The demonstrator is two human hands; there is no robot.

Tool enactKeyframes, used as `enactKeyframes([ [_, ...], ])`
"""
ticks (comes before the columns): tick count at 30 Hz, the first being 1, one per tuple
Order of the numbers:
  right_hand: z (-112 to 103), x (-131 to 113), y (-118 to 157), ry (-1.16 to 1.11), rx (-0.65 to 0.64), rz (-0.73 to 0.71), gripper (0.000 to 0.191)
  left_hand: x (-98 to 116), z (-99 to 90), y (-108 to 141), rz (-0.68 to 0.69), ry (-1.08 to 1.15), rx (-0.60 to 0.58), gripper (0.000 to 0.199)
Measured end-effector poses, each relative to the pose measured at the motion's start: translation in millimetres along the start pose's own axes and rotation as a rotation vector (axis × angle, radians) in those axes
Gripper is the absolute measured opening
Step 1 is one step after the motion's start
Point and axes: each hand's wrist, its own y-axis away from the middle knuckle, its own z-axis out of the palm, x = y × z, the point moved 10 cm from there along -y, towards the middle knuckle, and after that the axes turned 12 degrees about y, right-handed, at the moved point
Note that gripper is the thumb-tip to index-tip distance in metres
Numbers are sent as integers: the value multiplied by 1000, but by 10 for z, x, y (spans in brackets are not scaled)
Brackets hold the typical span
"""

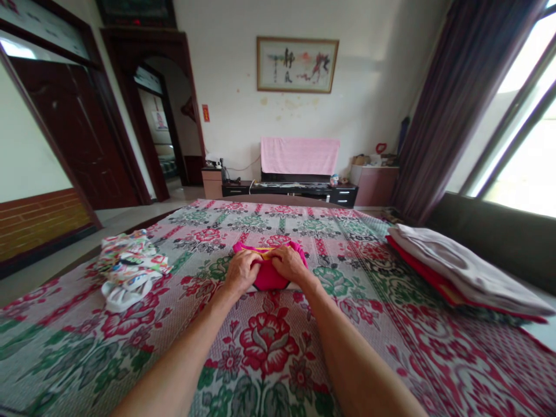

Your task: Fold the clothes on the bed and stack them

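Observation:
A small bright pink cloth (270, 278) with a yellow strip and dark edging lies partly folded on the floral table cover (269, 365). My left hand (242, 269) grips its left part, fingers curled over the yellow strip. Close beside it, my right hand (288, 264) pinches the same cloth from the right, the thumbs nearly meeting. Some pink fabric shows beyond both hands, and their fingertips are partly hidden in it.
A crumpled white patterned garment (130, 263) lies on the left. On the right is a stack of folded clothes (460, 266), light grey on top and red beneath. Past the table's far edge stands a low black cabinet (347, 195).

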Motion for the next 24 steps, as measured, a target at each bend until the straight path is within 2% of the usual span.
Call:
enactKeyframes([
  [3, -38, -34, -1, -50, 44, -43, 35, -29, -44, 3, -38, 21, 42, 15],
  [6, -168, -62, 6, -80, 163, -65, 31, -22, -53, 2, -47, 33, 40, 17],
  [8, -221, -113, 13, -105, 196, -98, 35, -10, -46, 1, -42, 47, 30, 18],
  [13, -122, -153, 17, -102, 50, -81, 39, -34, -36, 14, -41, 61, 34, 20],
  [21, -101, -124, 42, -89, 18, -43, 34, -69, -26, 35, -68, 28, 43, 20],
  [24, -74, -110, 38, -60, 15, -45, 32, -26, -23, 24, -33, -10, 31, 21],
])
